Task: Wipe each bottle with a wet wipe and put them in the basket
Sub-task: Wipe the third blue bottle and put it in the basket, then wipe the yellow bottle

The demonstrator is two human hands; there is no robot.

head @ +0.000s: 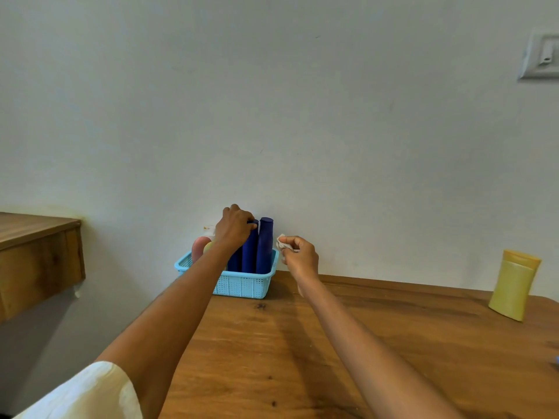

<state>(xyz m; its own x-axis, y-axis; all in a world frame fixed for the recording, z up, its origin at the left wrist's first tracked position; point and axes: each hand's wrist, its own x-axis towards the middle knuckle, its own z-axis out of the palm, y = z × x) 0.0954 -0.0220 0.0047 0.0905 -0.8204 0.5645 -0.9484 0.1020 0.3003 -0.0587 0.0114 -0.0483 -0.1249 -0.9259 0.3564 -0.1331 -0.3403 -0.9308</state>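
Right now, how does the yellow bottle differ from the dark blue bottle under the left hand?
The yellow bottle stands on the table, far right; the dark blue bottle stands inside the basket. No hand touches the yellow bottle; the left hand grips the dark blue one's top. Both are upright.

— How many bottles do you count from here?

— Two dark blue ones, one (250, 249) at the basket's middle and one (265, 246) just at its three o'clock. One pink bottle (199, 247) at nine o'clock. One yellow bottle (514, 285) alone, far out at three o'clock.

— Baskets?

— One light blue basket (242, 285). One crumpled wipe (282, 241). Two hands, left (236, 226) and right (301, 257).

— Anything else inside?

— Something pale behind the pink one; can't tell what.
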